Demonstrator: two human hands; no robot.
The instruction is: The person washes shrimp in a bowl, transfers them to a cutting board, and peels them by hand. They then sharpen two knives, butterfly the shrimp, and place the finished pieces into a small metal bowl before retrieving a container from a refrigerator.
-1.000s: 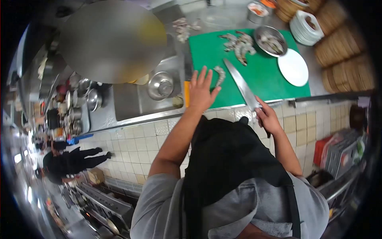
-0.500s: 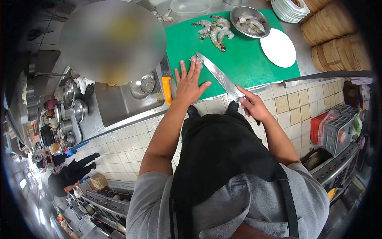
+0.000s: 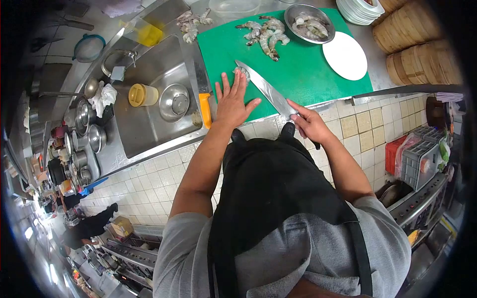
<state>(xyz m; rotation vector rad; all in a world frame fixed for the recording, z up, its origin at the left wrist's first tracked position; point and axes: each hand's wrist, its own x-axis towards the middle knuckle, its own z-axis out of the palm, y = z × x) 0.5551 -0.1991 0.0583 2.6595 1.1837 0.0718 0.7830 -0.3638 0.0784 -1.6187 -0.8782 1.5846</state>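
My right hand [image 3: 310, 124] is closed round the handle of a large kitchen knife [image 3: 268, 91]. Its blade slants up and left over the green cutting board [image 3: 308, 82], tip near my left fingertips. My left hand [image 3: 233, 102] lies flat, fingers spread, with the fingertips on a peeled shrimp [image 3: 243, 73] that they partly cover. Farther up the board is a small pile of shrimp [image 3: 268, 37] with tails on. A metal bowl [image 3: 290, 28] of more shrimp rests at the board's upper right, beside a white oval plate [image 3: 345, 55].
Left of the board is a sink [image 3: 136, 129] with metal bowls [image 3: 174, 102] and a yellow-lidded container [image 3: 141, 94]. An orange knife handle [image 3: 205, 110] sticks out between them. Shrimp scraps [image 3: 191, 25] lie behind. Stacked plates [image 3: 360, 11] and bamboo steamers [image 3: 417, 62] stand right.
The view has shifted slightly, and the sink area that was blurred over now shows. Both hands and the knife hold nearly the same pose over the board.
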